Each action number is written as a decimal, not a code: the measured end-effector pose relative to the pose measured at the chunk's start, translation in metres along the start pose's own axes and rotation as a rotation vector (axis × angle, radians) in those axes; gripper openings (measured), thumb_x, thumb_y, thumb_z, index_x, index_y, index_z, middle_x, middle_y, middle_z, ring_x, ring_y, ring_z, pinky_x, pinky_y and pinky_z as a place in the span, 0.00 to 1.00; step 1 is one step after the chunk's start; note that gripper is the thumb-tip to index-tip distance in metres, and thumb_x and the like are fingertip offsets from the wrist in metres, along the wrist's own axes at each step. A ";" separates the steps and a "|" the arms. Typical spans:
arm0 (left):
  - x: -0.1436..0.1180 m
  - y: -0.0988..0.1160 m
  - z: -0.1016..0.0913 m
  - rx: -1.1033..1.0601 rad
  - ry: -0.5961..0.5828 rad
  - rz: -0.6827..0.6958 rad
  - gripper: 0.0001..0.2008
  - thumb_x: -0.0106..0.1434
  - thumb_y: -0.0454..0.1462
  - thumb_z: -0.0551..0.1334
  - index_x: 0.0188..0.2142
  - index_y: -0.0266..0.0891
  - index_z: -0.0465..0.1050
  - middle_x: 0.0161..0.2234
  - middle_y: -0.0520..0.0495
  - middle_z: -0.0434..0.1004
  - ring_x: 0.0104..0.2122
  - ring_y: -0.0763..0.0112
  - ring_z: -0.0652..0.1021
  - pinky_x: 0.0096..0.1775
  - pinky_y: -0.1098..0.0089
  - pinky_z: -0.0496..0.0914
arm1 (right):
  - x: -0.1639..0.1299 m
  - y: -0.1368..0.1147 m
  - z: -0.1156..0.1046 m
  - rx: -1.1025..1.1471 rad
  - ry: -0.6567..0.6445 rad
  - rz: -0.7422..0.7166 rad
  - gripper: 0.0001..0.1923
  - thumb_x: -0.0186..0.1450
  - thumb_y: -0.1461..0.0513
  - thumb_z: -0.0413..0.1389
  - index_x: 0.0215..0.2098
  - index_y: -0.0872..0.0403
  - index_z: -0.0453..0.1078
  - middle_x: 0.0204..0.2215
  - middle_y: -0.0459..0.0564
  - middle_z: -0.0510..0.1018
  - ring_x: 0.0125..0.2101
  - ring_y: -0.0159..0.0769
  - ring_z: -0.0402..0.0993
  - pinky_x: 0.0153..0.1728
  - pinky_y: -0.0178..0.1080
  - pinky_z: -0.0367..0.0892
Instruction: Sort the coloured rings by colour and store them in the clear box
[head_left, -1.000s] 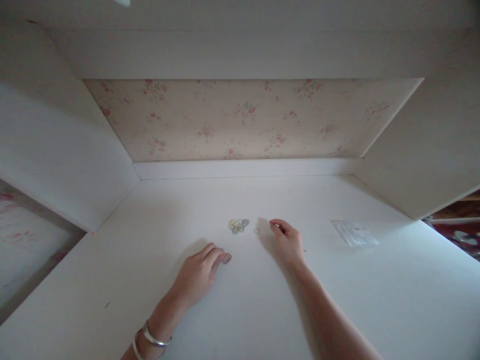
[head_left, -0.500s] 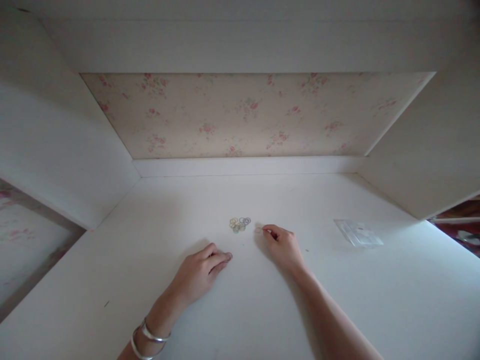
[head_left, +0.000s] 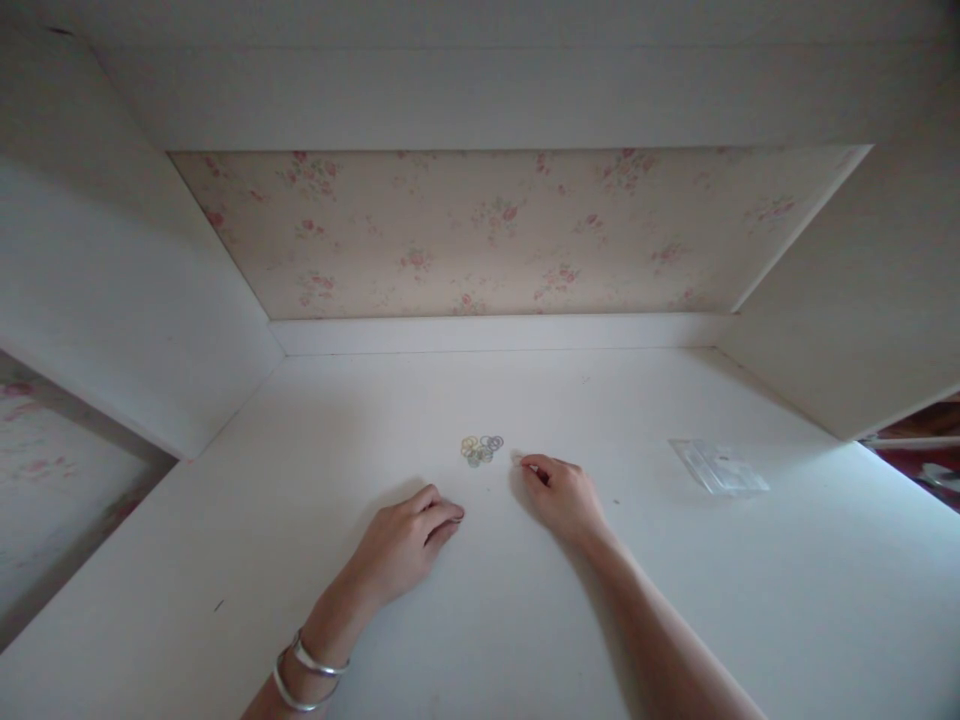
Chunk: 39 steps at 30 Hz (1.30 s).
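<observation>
1. Fingertips [head_left: 526, 462] of the right hand [head_left: 564, 495] pressed down on the white desk [head_left: 487, 620] near the frame's centre, pinched close together; whether they gripped a small ring could not be told.
2. Just left of and above them lay a small cluster of coloured rings [head_left: 481, 449], apart from the hand.
3. Fingers of the left hand [head_left: 405, 545], lower and left of centre, were curled loosely under, knuckles up, resting on the desk and holding nothing visible.
4. Silver bangles [head_left: 307, 675] circled the left wrist at the bottom edge.
5. A clear plastic bag [head_left: 718, 466] lay flat at right of centre, well apart from both hands.
6. Floral wallpaper [head_left: 495, 230] filled the upper middle.
</observation>
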<state>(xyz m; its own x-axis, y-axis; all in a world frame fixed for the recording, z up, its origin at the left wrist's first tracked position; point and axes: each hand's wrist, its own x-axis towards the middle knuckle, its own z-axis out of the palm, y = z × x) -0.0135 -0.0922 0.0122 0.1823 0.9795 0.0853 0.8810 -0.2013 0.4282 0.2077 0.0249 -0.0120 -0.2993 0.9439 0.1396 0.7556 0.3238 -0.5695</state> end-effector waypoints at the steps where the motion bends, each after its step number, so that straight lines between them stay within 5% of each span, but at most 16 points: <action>1: 0.000 0.000 0.000 0.004 -0.003 -0.003 0.11 0.67 0.39 0.51 0.41 0.46 0.72 0.37 0.52 0.72 0.34 0.75 0.75 0.39 0.74 0.68 | 0.000 -0.001 0.000 -0.019 -0.005 -0.007 0.15 0.62 0.57 0.48 0.38 0.44 0.76 0.34 0.46 0.80 0.32 0.38 0.74 0.31 0.35 0.60; 10: -0.002 -0.002 0.000 0.001 0.015 0.011 0.11 0.67 0.39 0.52 0.42 0.47 0.73 0.36 0.51 0.72 0.33 0.75 0.75 0.38 0.74 0.68 | 0.000 -0.004 -0.001 -0.074 -0.022 -0.024 0.14 0.62 0.56 0.49 0.37 0.45 0.76 0.26 0.45 0.79 0.27 0.35 0.73 0.27 0.34 0.57; 28: -0.001 -0.001 0.001 0.005 -0.012 -0.007 0.11 0.67 0.38 0.51 0.40 0.47 0.73 0.36 0.53 0.73 0.33 0.75 0.75 0.39 0.74 0.67 | -0.006 -0.004 0.001 -0.249 -0.036 -0.197 0.14 0.67 0.60 0.44 0.37 0.50 0.71 0.32 0.47 0.79 0.30 0.35 0.72 0.35 0.36 0.55; 39: -0.003 -0.007 -0.002 -0.154 0.049 -0.005 0.11 0.67 0.39 0.53 0.41 0.48 0.74 0.35 0.52 0.73 0.33 0.75 0.74 0.37 0.75 0.66 | -0.025 -0.038 0.013 0.050 -0.117 -0.482 0.11 0.69 0.62 0.44 0.39 0.51 0.69 0.30 0.47 0.74 0.33 0.33 0.67 0.36 0.34 0.57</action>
<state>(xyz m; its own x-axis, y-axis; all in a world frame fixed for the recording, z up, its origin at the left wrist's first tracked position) -0.0212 -0.0940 0.0101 0.1531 0.9803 0.1249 0.8038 -0.1971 0.5613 0.1792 -0.0118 -0.0046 -0.6731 0.6732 0.3061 0.4872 0.7151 -0.5013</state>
